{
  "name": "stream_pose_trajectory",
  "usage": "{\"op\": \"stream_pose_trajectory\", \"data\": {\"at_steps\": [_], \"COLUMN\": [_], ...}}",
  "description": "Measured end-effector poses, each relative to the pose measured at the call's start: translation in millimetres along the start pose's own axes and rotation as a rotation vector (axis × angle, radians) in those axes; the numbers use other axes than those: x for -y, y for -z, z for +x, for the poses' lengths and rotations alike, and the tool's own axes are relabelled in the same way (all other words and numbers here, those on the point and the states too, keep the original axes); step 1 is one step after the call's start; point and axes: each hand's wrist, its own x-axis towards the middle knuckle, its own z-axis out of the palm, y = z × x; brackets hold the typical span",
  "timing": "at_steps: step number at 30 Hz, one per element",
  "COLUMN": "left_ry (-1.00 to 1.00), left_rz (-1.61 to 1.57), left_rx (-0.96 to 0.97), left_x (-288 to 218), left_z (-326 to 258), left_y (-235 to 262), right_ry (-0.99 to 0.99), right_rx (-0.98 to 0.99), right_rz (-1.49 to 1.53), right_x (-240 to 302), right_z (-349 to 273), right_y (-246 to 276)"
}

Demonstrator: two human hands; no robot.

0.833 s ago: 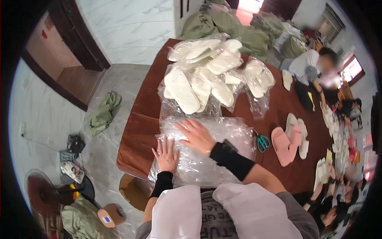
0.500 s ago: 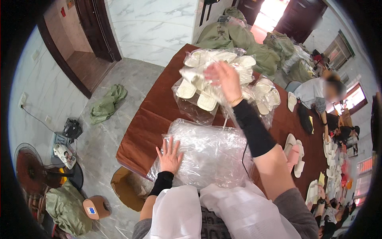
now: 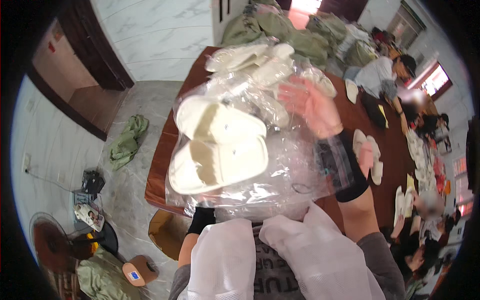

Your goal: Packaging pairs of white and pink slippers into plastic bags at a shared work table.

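A pair of cream slippers (image 3: 242,160) inside a clear plastic bag (image 3: 295,172) appears large in front of me, above the brown-covered table. My right hand (image 3: 315,107) is at the bag's right side, seen through the film with its fingers stretched out. Clear film also crosses my right black sleeve. My left hand (image 3: 207,197) is almost wholly hidden behind the bagged slippers; only a bit by the black cuff shows, so its fingers cannot be made out. Beyond the bag lies a heap of other bagged cream slippers (image 3: 250,57).
Brown cloth covers the table (image 3: 162,167). Pink and white slippers (image 3: 366,155) lie to the right, and a co-worker (image 3: 377,75) leans over the table's far side. A cardboard box (image 3: 164,232) stands by the left corner. Green sacks (image 3: 315,45) are piled behind.
Bagged slippers have come from the far heap towards me, over the flat plastic, hiding my left hand. My right hand has moved right and nearer.
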Motion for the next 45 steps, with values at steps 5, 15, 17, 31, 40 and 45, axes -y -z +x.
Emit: {"op": "stream_pose_trajectory", "data": {"at_steps": [5,15,17,31,40,45], "left_ry": [-0.035,-0.069,-0.063,-0.022,-0.016,-0.019], "left_rz": [0.096,-0.001,-0.031,-0.072,-0.117,-0.125], "left_rx": [-0.053,-0.011,-0.048,0.015,0.036,0.055], "left_x": [8.5,15.3,15.8,24.3,34.2,36.7], "left_z": [3.5,3.3,2.7,9.5,9.0,8.4], "left_y": [-15.6,-24.3,-24.8,-37.4,-42.2,-41.5], "right_ry": [-0.451,-0.441,-0.370,0.146,-0.059,-0.438], "right_rx": [-0.251,-0.365,-0.317,-0.640,-0.315,-0.241], "right_rz": [-0.155,-0.414,-0.843,-1.219,0.050,0.303], "right_x": [-140.9,-134.3,-162.8,-209.9,-178.3,-184.1], "right_z": [-98.2,-177.8,-178.1,-170.9,-178.1,-190.9], "right_y": [136.7,128.6,112.3,135.6,140.0,156.8]}}
